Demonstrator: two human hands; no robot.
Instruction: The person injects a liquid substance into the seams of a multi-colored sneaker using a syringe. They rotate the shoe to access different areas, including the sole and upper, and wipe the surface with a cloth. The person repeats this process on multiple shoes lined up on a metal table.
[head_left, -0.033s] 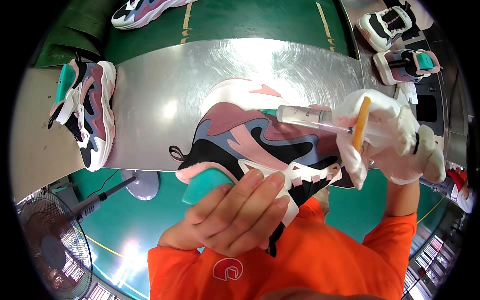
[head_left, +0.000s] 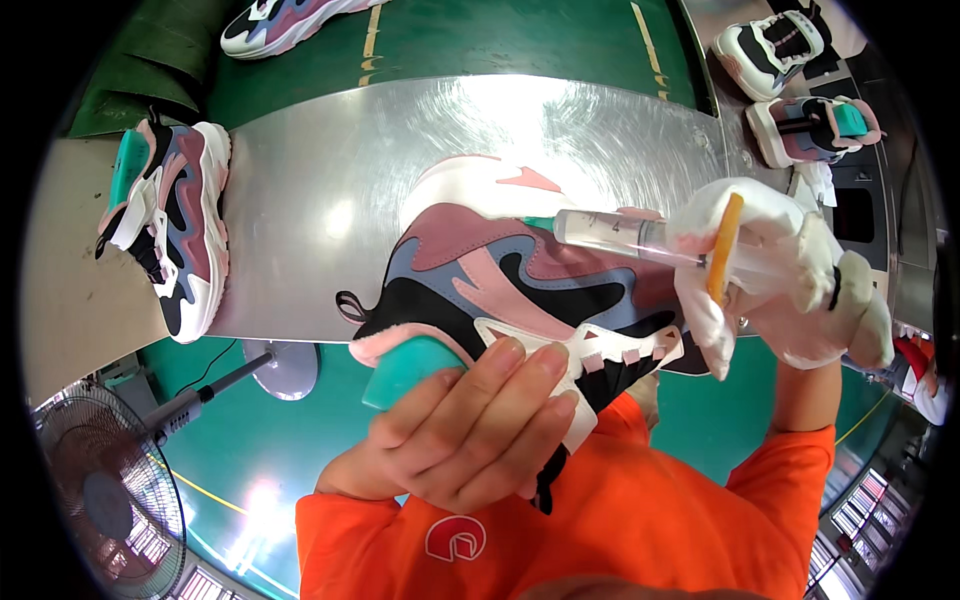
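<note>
You gripped the sneaker (head_left: 520, 290) with your bare left hand (head_left: 470, 430); your gloved right hand (head_left: 790, 275) clutched the syringe (head_left: 620, 235) against the upper, mid-application; next needs a steady tip.

The left hand (head_left: 470, 430) covers the sneaker's (head_left: 520, 275) opening. The syringe's (head_left: 620, 235) back end disappears inside the gloved right hand (head_left: 790, 280). Its needle tip is too small to see.

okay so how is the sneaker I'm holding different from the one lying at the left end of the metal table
The held sneaker is gripped by the bare left hand with the gloved right hand aiming a syringe at it; the left sneaker lies untouched on the metal table. The held one looks far larger, being nearer. Both share pink, blue, black and white panels with teal inserts.
</note>
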